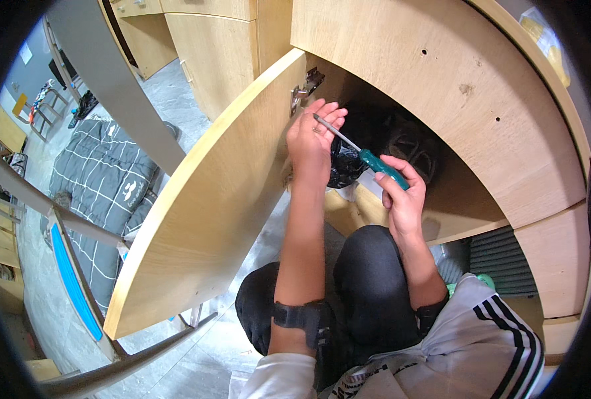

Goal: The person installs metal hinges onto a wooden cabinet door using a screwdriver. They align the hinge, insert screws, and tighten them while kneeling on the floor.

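Green-handled screwdriver (368, 159), long axis diagonal, tip (316, 116) up-left; left grip (311, 136) apart, right grip (404, 196) around handle (385, 171).

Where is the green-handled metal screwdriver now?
In the head view, just right of centre, the green-handled metal screwdriver is in the right hand, its tip by the left hand.

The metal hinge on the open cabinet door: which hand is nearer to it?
The left hand, just below the hinge in the picture. The right hand is farther off, lower and to the right, holding the screwdriver by its green handle.
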A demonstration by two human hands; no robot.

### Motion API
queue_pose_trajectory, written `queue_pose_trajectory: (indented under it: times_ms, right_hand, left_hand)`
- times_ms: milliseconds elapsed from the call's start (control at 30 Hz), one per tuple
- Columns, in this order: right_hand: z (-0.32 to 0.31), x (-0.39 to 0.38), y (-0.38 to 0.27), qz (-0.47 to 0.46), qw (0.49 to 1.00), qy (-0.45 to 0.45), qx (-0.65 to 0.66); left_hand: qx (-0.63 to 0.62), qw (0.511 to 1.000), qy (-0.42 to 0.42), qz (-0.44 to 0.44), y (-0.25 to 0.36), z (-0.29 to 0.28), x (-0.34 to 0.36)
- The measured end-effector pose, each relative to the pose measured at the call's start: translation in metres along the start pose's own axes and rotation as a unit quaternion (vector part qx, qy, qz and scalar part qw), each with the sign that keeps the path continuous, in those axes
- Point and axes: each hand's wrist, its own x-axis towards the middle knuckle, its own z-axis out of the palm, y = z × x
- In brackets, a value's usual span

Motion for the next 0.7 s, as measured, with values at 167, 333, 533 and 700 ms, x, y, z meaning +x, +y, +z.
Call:
queue_pose_trajectory:
  times_ms: [167,333,533,700]
  right_hand:
    - [-0.003,0.001,0.000,-0.011,1.000,0.013,0.015]
    - [-0.002,-0.001,-0.004,-0.013,0.999,0.011,0.036]
    - [0.012,-0.001,-0.016,-0.010,0.996,-0.024,0.083]
    - [0.026,0.003,-0.025,0.019,0.994,-0.054,0.089]
  left_hand:
    - [-0.003,1.000,0.018,-0.003,-0.003,-0.003,-0.002]
    - [-0.058,0.997,0.050,-0.005,0.001,-0.001,-0.004]
    - [-0.043,0.999,0.011,0.005,0.014,0.017,-0.011]
    - [-0.023,0.999,0.011,0.033,0.025,0.022,-0.013]
